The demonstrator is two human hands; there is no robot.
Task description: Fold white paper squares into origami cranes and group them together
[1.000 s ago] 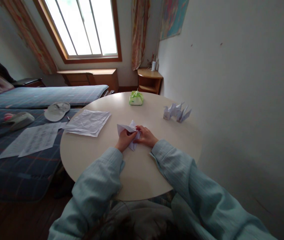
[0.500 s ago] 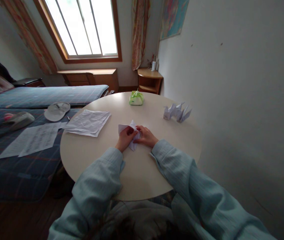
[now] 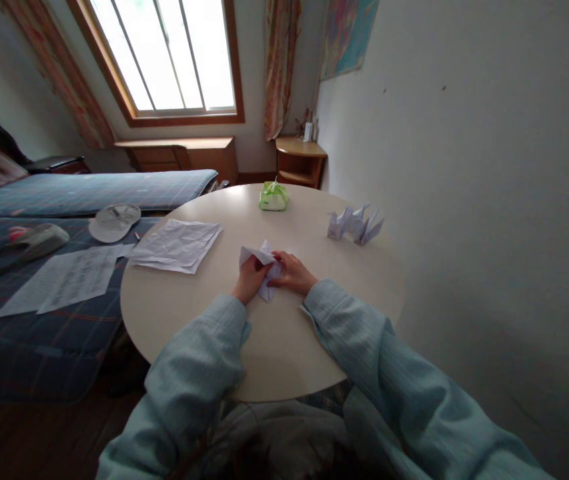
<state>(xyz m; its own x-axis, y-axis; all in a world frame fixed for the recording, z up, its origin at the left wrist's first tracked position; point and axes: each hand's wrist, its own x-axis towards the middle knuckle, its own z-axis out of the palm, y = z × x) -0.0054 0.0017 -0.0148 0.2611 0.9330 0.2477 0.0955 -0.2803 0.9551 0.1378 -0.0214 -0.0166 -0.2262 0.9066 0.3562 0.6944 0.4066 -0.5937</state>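
A white sheet of folded paper is between my hands over the middle of the round table. My left hand pinches its left flap, which stands raised. On the other side, my right hand grips the right part of the folds with thumb and fingers. One pointed corner sticks up at the far side and another points toward me. My fingers hide part of the folds. Several folded paper cranes stand together at the table's right.
Creased white sheets lie stacked at the table's left. A green tissue pack sits at the far edge. Left of the table, a bed holds printed sheets and a white cap. A wall runs along the right.
The left flap of the folded paper has lifted and turned slightly inward with my left hand. My right hand has stayed nearly still.
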